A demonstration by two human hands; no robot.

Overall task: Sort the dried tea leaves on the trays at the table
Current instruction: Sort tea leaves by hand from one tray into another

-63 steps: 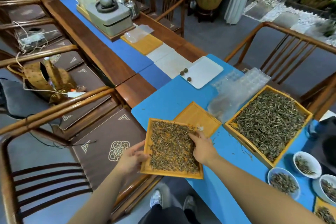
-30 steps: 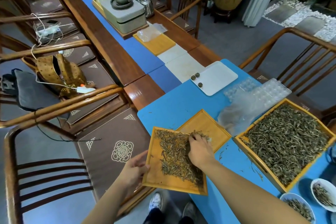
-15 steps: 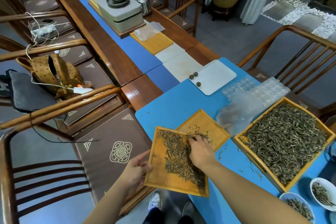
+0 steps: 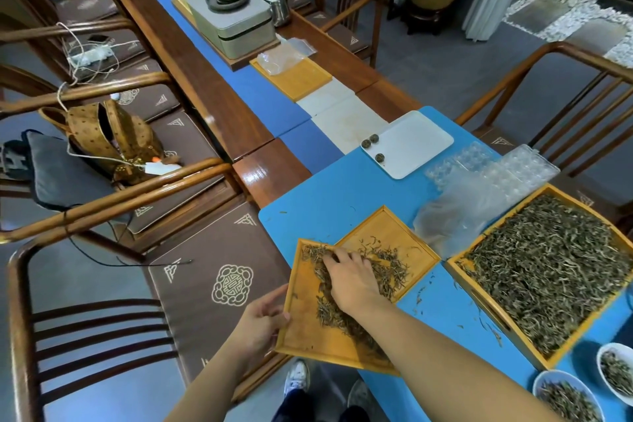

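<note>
Right now we hold the small wooden tray (image 4: 301, 329) by its left edge with our left hand (image 4: 262, 320), grip curled round the rim. Our right hand (image 4: 351, 279) lies on the dried tea leaves (image 4: 390, 271), fingers spread and flat. This tray overhangs the blue counter (image 4: 339, 192), overlapping a second tray (image 4: 394, 231). Beside them sits the large full tray (image 4: 460, 265).

The counter (image 4: 342, 188) is bright blue near, with dark reddish-brown wood along its far left. The trays (image 4: 308, 336) are honey-yellow wood; the leaves (image 4: 548, 267) are olive-green flecked with pale silver. The far plate (image 4: 418, 144) is white, and the near right bowls (image 4: 548, 384) are white too. The seat cushion (image 4: 219, 271) is brown with a cream medallion and corner motifs.
</note>
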